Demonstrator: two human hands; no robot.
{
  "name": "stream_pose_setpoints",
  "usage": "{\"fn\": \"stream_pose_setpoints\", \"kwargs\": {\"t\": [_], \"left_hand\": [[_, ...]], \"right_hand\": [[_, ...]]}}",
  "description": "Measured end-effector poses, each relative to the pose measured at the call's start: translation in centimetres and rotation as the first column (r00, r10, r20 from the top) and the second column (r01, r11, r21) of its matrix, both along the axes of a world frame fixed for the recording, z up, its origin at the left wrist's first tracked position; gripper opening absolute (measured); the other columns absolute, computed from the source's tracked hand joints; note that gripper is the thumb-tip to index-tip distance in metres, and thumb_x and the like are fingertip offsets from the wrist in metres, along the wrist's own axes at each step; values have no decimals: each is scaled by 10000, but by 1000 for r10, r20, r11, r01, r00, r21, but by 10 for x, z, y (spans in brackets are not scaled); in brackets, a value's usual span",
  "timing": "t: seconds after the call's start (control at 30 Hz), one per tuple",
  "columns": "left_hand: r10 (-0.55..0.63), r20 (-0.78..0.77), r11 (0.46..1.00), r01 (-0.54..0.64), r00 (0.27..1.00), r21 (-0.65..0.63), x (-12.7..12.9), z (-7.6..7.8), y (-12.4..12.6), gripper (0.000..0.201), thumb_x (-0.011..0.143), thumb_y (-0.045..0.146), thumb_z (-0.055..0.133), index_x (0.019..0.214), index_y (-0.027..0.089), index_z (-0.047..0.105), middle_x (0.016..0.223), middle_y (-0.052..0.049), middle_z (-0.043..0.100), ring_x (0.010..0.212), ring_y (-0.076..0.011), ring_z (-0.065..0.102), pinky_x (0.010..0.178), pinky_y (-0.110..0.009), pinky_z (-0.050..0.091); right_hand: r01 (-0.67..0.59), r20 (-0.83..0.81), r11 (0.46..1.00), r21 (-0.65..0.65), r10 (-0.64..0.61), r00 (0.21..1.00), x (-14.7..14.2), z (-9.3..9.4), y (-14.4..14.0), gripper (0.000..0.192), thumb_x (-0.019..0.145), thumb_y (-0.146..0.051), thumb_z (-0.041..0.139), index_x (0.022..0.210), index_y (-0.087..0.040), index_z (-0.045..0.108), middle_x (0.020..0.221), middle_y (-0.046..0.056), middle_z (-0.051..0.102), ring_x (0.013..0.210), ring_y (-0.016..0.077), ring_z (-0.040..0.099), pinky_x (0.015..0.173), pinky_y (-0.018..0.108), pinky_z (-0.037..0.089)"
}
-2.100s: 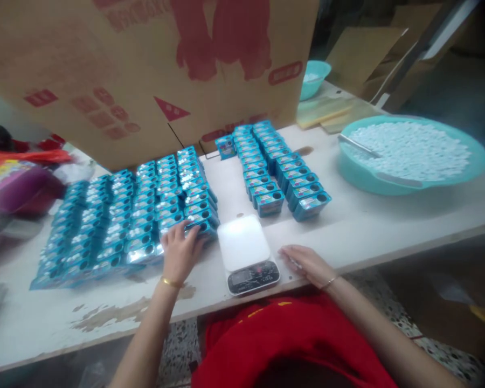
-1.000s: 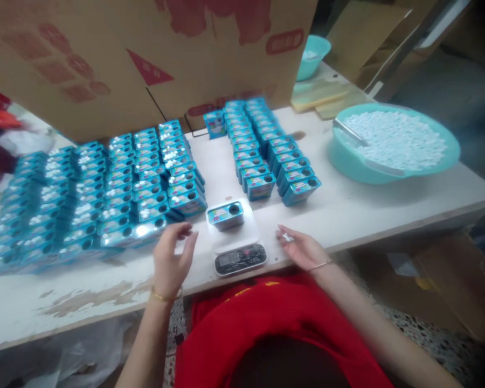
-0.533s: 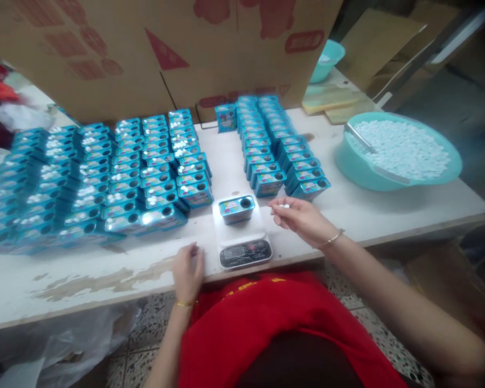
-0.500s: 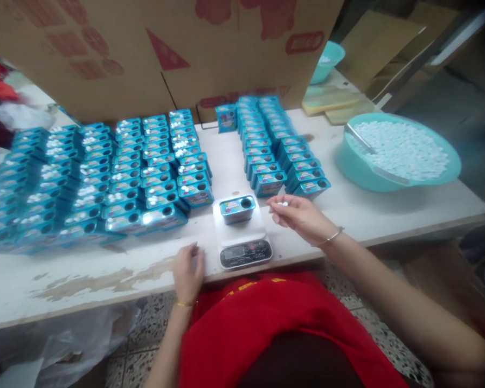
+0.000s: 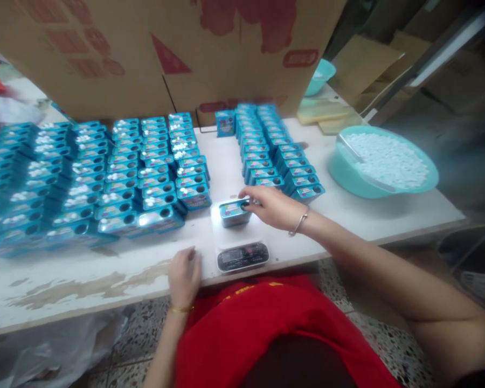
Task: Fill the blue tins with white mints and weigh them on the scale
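A small blue container (image 5: 232, 211) with a dark round hole in its top stands on a white digital scale (image 5: 243, 257). Over that hole, the bunched fingertips of my right hand (image 5: 275, 208) touch or nearly touch the container. Whatever lies between those fingers is hidden. My left hand (image 5: 184, 276) rests at the table's front edge, left of the scale; its fingers are loosely bent, the thumb stands apart, and nothing is held. Left of the scale, several rows of blue containers (image 5: 194, 197) have small white pellets (image 5: 153, 200) lying on many of their tops.
More blue containers (image 5: 269, 181) stand in rows behind the scale. To the right, a turquoise basin (image 5: 347, 175) of white pellets holds a metal utensil (image 5: 351, 148). A large cardboard box (image 5: 129, 59) closes off the back. A smaller turquoise bowl (image 5: 320, 81) sits farther back.
My right hand has moved left, from beside the scale to over the container's hole. White pellets visible in its fingers before are now out of sight. My left hand stays at the table edge.
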State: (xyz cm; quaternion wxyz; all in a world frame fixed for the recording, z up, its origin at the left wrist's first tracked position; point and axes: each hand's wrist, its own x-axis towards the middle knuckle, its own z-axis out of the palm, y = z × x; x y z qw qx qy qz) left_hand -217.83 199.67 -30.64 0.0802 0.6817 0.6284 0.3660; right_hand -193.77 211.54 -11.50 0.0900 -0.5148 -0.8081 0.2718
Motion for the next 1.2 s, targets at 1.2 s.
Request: {"fn": "stream_pose_setpoints", "kwargs": {"t": [1.2], "left_hand": [[2, -67, 1000, -1, 998, 2, 2, 3, 1, 167, 880, 267, 522, 995, 152, 559, 875, -78, 606, 824, -190, 561, 779, -330, 462]], "right_hand": [[281, -541, 937, -205, -348, 765, 32, -32, -27, 280, 849, -429, 582, 829, -152, 620, 640, -1, 600, 468, 85, 492, 481, 234, 378]]}}
